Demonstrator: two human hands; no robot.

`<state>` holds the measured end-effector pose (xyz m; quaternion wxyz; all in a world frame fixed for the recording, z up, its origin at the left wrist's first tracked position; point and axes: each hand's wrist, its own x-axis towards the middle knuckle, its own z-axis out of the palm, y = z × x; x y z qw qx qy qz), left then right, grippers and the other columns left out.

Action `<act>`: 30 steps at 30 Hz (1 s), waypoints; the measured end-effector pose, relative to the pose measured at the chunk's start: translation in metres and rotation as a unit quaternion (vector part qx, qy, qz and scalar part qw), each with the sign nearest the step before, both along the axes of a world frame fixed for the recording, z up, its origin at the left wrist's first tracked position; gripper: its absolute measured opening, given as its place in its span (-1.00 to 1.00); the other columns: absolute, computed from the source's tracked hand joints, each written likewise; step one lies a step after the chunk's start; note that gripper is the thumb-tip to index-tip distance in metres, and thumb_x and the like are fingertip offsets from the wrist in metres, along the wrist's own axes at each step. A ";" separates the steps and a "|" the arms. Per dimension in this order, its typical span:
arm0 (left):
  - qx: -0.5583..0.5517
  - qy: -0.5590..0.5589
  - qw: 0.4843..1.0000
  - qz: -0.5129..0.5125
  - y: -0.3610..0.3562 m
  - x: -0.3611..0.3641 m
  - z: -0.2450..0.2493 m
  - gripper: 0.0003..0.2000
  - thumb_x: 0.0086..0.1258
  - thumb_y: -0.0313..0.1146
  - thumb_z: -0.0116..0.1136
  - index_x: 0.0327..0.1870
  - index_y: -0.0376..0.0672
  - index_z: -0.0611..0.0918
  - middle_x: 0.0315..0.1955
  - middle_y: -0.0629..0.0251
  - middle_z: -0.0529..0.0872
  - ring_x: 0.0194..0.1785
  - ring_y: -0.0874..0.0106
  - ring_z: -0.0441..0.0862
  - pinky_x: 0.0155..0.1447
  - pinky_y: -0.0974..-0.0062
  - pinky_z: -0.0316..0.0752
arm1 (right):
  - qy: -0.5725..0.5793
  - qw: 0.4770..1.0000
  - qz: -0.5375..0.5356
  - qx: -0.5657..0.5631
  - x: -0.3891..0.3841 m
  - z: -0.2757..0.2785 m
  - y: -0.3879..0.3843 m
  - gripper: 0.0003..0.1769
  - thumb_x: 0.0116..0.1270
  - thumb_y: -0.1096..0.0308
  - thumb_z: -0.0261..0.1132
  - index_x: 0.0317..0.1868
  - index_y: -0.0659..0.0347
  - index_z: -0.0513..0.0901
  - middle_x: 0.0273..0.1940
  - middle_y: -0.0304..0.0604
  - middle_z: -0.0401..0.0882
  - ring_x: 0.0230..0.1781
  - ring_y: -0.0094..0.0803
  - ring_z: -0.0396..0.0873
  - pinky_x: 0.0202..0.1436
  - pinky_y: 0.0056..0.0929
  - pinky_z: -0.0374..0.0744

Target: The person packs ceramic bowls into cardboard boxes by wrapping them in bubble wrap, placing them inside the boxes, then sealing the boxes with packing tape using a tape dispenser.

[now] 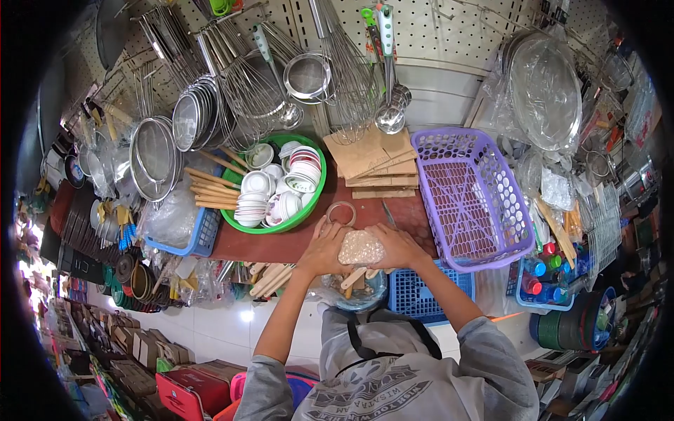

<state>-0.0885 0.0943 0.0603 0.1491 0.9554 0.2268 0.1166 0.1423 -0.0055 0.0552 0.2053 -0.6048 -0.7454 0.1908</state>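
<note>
Between my two hands is a bubble-wrapped bundle (361, 248), held at the front edge of the red-brown table (281, 247). My left hand (324, 247) grips its left side, and my right hand (394, 247) closes over its right side. What the wrap contains cannot be made out. Just beyond my left fingers lies a roll of clear tape (342, 204). A thin dark blade-like tool (388, 212) rests beyond my right hand, partly hidden by it. Further left, a green basin (317, 198) holds many small white bowls (257, 184), some with coloured rims.
A stack of cardboard pieces (375, 165) lies at the back. A purple basket (516, 245) stands to the right. Whisks (351, 91), strainers (153, 160) and ladles (390, 118) hang above the table. Below its front edge are a blue basket (421, 289) and wooden-handled items (272, 281).
</note>
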 end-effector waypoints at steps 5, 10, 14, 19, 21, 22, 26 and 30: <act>0.007 -0.032 0.999 -0.001 -0.015 0.005 0.029 -0.01 -0.15 0.18 0.55 0.34 -0.19 0.45 0.16 0.03 0.52 0.42 0.06 0.37 0.65 -0.05 -0.14 | 0.036 0.999 0.006 0.003 0.005 0.014 -0.008 0.03 -0.15 -0.05 0.62 0.33 0.23 0.45 0.19 0.07 0.53 0.23 0.02 0.54 0.28 -0.09 0.52; -0.052 -0.035 0.998 -0.024 -0.002 0.011 0.054 -0.09 -0.06 0.15 0.56 0.28 -0.27 0.49 0.17 0.01 0.50 0.32 0.04 0.44 0.50 0.07 0.21 | 0.066 0.996 -0.043 -0.046 0.005 0.052 -0.017 0.11 -0.09 -0.06 0.63 0.46 0.18 0.37 0.27 0.08 0.46 0.31 0.01 0.47 0.36 -0.11 0.45; -0.104 -0.073 0.990 -0.058 0.012 0.019 0.075 -0.15 0.02 0.09 0.56 0.27 -0.29 0.51 0.14 0.01 0.52 0.25 0.04 0.49 0.33 0.17 0.39 | 0.159 0.985 -0.064 0.026 0.010 0.066 -0.019 0.09 -0.02 0.04 0.64 0.51 0.12 0.33 0.29 0.04 0.46 0.33 -0.05 0.44 0.40 -0.14 0.41; -0.140 -0.030 0.985 -0.097 0.024 0.033 0.098 -0.20 0.11 0.06 0.51 0.30 -0.26 0.49 0.11 0.04 0.50 0.24 0.03 0.46 0.36 0.19 0.37 | 0.217 0.966 -0.114 0.087 0.010 0.077 -0.030 -0.03 0.03 0.18 0.65 0.46 0.12 0.41 0.25 -0.04 0.50 0.32 -0.14 0.44 0.41 -0.18 0.40; -0.155 -0.034 0.979 -0.124 0.028 0.039 0.099 -0.21 0.13 0.09 0.49 0.29 -0.24 0.50 0.11 0.05 0.50 0.25 0.04 0.46 0.36 0.18 0.36 | 0.228 0.963 -0.125 0.077 0.008 0.083 -0.039 -0.10 0.05 0.21 0.64 0.42 0.14 0.47 0.24 -0.07 0.52 0.31 -0.17 0.45 0.41 -0.22 0.40; -0.163 -0.035 0.976 -0.137 0.031 0.043 0.096 -0.22 0.13 0.12 0.48 0.27 -0.23 0.52 0.11 0.06 0.50 0.27 0.05 0.45 0.35 0.17 0.37 | 0.240 0.958 -0.138 0.073 0.008 0.084 -0.043 -0.13 0.05 0.21 0.64 0.40 0.13 0.49 0.24 -0.08 0.52 0.31 -0.18 0.45 0.41 -0.23 0.39; -0.197 -0.019 0.959 -0.204 0.038 0.062 0.093 -0.23 0.17 0.12 0.47 0.30 -0.22 0.52 0.13 0.06 0.50 0.30 0.09 0.45 0.37 0.20 0.36 | 0.262 0.944 -0.191 0.067 0.005 0.089 -0.062 -0.20 0.07 0.22 0.64 0.34 0.11 0.55 0.22 -0.11 0.53 0.28 -0.23 0.47 0.39 -0.28 0.40; -0.266 -0.053 0.926 -0.262 0.038 0.077 0.097 -0.23 0.21 0.07 0.47 0.36 -0.22 0.51 0.15 0.04 0.54 0.30 0.14 0.48 0.37 0.27 0.37 | 0.311 0.909 -0.271 0.070 -0.002 0.096 -0.086 -0.30 0.13 0.16 0.61 0.28 0.13 0.60 0.17 -0.11 0.57 0.23 -0.25 0.51 0.34 -0.29 0.45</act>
